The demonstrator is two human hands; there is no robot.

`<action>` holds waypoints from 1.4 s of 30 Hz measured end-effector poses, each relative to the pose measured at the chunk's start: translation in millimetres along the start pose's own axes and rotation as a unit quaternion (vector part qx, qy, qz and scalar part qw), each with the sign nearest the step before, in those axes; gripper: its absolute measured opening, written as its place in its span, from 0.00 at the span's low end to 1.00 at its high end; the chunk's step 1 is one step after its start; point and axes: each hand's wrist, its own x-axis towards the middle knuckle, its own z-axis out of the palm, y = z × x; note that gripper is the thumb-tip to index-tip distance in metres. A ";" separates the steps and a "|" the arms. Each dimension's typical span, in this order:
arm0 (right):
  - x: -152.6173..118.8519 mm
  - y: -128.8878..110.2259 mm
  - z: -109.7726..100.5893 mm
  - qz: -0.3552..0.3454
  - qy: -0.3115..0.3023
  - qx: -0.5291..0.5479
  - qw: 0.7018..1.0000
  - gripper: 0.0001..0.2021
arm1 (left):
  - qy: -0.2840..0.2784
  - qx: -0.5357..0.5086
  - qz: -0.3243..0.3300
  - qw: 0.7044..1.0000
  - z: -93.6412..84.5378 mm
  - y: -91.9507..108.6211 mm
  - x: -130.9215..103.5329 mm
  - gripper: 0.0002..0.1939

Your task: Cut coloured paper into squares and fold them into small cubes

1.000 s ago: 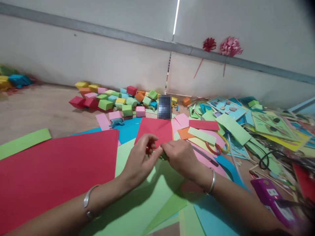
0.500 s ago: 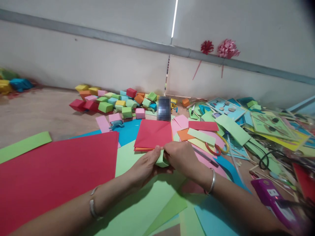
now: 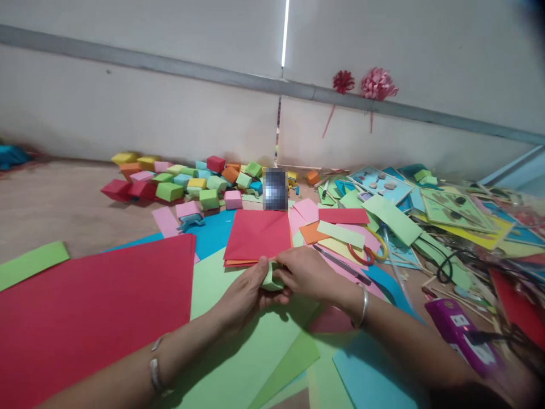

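A small light-green paper box is held between my two hands, above green paper sheets. My left hand grips it from the left, thumb on top and fingers below. From the right, my right hand pinches its edge with bent fingers; some fingertips are hidden at the box's open side. Just beyond the hands lies a stack of square paper, red on top. A large red sheet spreads out to the left.
Several folded paper cubes crowd along the wall. Scissors with red and yellow handles lie among paper strips on the right. A purple power strip with a black cable is at the far right. A dark phone-like screen stands behind the stack.
The view has shifted slightly. The green box is turned so that its open side shows more, and my right hand's fingers have moved from its top to that opening.
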 end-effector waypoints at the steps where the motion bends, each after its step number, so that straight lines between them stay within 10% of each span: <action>1: -0.3 -0.7 -1.3 0.005 -0.002 -0.010 1.000 0.12 | 0.004 -0.003 -0.004 1.000 -0.8 -0.7 0.2 0.32; 29: -0.2 10.8 -2.5 0.006 0.020 0.120 0.993 0.17 | 0.019 -0.039 -0.082 0.996 3.3 8.2 1.4 0.29; 37: -6.4 30.0 -18.5 -0.185 0.058 0.054 0.979 0.14 | 0.045 -0.088 -0.107 0.989 5.0 21.6 4.3 0.38; 42: -6.8 22.1 -14.6 -0.172 0.022 0.031 0.984 0.10 | 0.029 -0.072 -0.116 0.990 -0.2 20.5 5.3 0.39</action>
